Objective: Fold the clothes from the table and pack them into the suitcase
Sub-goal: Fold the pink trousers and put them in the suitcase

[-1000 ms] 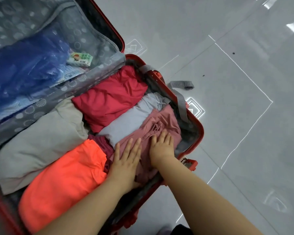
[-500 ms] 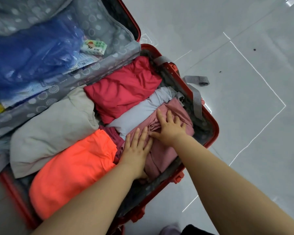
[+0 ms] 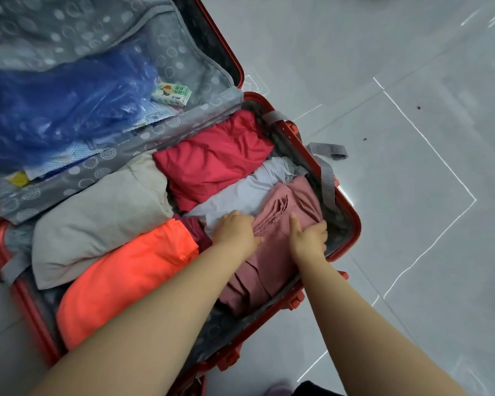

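surface: glossy pale grey floor tiles, thin light joint lines, two small dark specks at upper right, bright light glare at the right edge
room: only floor shows around the case; no walls or furniture in frame
suitcase: red hard shell, lying open flat on the floor, fills left and centre of frame
lid half: upper left, grey circle-print lining, holds blue plastic bag and small tissue pack
packed half: red garment at top, pale lilac garment below it, beige garment at left, orange garment at lower left
dusty pink garment: inside the suitcase, against its right wall, touching the lilac one
left hand: fingers curled down over the pink garment's left edge, tips hidden
right hand: thumb on top of the pink garment, fingers wrapped down its right side by the case wall
hands: apart, one either side of the pink garment
grey strap: hangs over the right rim, end on the floor
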The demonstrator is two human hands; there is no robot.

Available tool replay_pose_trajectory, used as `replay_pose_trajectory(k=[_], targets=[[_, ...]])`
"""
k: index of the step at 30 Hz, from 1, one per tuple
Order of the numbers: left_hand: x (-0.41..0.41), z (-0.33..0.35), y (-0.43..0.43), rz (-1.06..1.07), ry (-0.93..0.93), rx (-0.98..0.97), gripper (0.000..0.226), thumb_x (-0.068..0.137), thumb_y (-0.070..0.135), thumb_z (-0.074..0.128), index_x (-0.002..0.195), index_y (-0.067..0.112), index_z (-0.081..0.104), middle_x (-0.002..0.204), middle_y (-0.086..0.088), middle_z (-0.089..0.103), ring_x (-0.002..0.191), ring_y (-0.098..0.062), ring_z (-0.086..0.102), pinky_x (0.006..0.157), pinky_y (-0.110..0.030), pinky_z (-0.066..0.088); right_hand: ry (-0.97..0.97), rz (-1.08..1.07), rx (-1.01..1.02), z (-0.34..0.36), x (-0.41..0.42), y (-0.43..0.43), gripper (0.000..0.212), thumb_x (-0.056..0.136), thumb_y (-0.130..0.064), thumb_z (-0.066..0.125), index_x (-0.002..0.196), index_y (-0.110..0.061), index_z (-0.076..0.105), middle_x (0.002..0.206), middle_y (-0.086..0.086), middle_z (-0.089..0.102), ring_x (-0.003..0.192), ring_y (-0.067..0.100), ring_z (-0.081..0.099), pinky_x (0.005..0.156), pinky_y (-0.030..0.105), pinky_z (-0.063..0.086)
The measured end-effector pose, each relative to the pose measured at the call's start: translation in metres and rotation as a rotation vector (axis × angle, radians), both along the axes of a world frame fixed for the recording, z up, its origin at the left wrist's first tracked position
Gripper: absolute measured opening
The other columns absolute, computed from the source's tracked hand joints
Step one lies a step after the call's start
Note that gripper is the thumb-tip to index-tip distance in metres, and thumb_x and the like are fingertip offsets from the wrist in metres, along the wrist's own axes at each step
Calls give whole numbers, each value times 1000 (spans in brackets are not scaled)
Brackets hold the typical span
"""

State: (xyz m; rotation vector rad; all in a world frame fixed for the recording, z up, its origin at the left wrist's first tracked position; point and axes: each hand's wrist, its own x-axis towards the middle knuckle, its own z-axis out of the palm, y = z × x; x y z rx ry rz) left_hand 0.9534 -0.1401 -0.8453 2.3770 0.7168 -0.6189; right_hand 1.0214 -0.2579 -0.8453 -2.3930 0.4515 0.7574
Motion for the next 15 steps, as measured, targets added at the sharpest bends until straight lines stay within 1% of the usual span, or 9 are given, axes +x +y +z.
replay_pose_trajectory(k=[3, 5, 6, 7, 8, 9, 12, 14, 15], targets=[[3, 19, 4, -90, -164, -216, 32, 85, 35, 65, 99, 7, 58, 113, -13, 53, 107, -28, 52, 84, -29, 38, -29, -169, 107, 5, 0, -1, 88, 89, -57, 47, 150, -9, 5, 156, 16, 16, 139, 39, 23, 114, 50, 22], [8, 40, 22, -128, -222, -402, 15, 86, 27, 66, 90, 16, 57, 102, -5, 61, 96, -17, 58, 72, -22, 40, 1, -371, 197, 12, 1, -1, 96, 83, -66, 49, 151, -12, 7, 154, 13, 23, 137, 38, 29, 112, 52, 27], [11, 53, 36, -121, -231, -572, 10, 87, 21, 66, 90, 21, 56, 101, 1, 63, 92, -7, 60, 72, -14, 42, 15, -463, 254, 17, 0, -1, 98, 80, -69, 49, 150, -14, 9, 151, 13, 28, 135, 37, 33, 110, 52, 30], [14, 68, 50, -86, -236, -765, 15, 87, 15, 65, 96, 24, 57, 105, 5, 63, 91, 0, 60, 79, -9, 43, 36, -542, 331, 24, -2, -2, 100, 77, -73, 50, 149, -15, 13, 148, 13, 34, 131, 36, 39, 106, 51, 36], [16, 81, 64, -39, -242, -910, 24, 85, 12, 64, 105, 24, 57, 112, 6, 63, 97, 2, 60, 88, -10, 44, 63, -600, 440, 30, -4, -2, 100, 74, -75, 52, 147, -15, 21, 142, 11, 42, 124, 34, 46, 101, 49, 42], [18, 92, 77, -11, -239, -975, 32, 83, 13, 64, 112, 23, 56, 117, 6, 62, 103, 0, 60, 93, -14, 44, 104, -628, 584, 38, -8, 0, 96, 71, -75, 55, 143, -15, 31, 134, 9, 49, 117, 29, 52, 96, 46, 46], [27, 111, 116, 15, -213, -928, 31, 81, 17, 60, 111, 25, 58, 110, 11, 66, 100, -5, 63, 87, -18, 50, 245, -545, 1068, 57, -14, 21, 64, 72, -54, 63, 123, -18, 49, 120, 2, 59, 113, 21, 57, 101, 43, 44], [36, 116, 141, 118, -213, -779, 24, 86, 19, 61, 110, 25, 61, 106, 8, 68, 97, -10, 65, 88, -24, 52, 276, -471, 1166, 64, -7, 48, 58, 74, -34, 68, 126, -16, 49, 121, 3, 61, 111, 19, 58, 95, 39, 49], [41, 113, 154, 163, -218, -609, 25, 87, 25, 62, 112, 24, 61, 109, 6, 67, 100, -13, 64, 91, -28, 50, 280, -439, 1158, 61, -3, 63, 58, 77, -26, 70, 129, -15, 48, 120, 2, 62, 107, 18, 60, 90, 37, 52]])
